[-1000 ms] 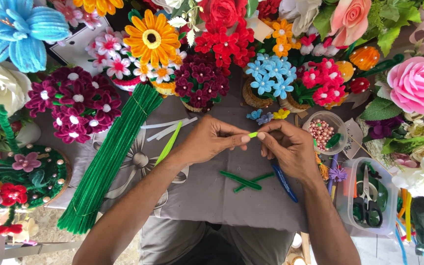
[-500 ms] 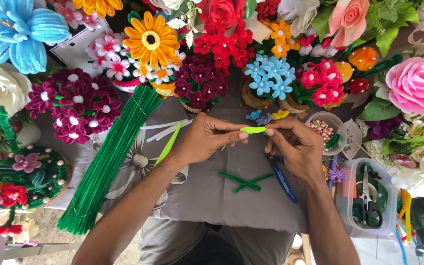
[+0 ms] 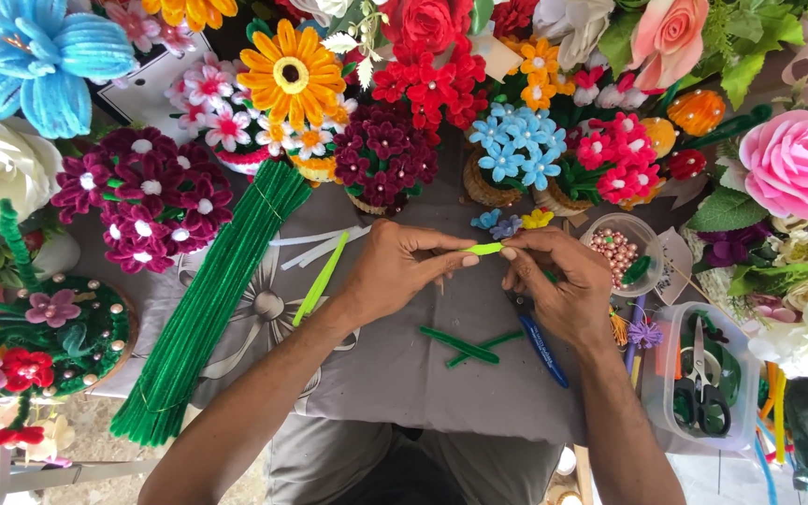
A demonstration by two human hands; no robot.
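Observation:
My left hand (image 3: 395, 273) and my right hand (image 3: 558, 285) meet over a grey cloth (image 3: 395, 374), each pinching an end of a short light-green pipe-cleaner piece (image 3: 484, 249). Below them on the cloth lie dark green pipe-cleaner pieces (image 3: 465, 346) crossed over each other and a blue pen-like tool (image 3: 542, 348). A longer light-green strip (image 3: 322, 278) lies left of my left wrist, next to white strips (image 3: 315, 241).
A thick bundle of green pipe cleaners (image 3: 212, 304) runs diagonally at left. Pipe-cleaner flowers in pots ring the cloth: blue (image 3: 518, 148), maroon (image 3: 387, 151), orange (image 3: 290, 67), pink rose (image 3: 797, 161). A cup of pearl beads (image 3: 617, 248) and a clear box with scissors (image 3: 699, 379) stand at right.
Both hands have shifted slightly; the light-green piece between the fingertips now shows more of its length and lies nearly level.

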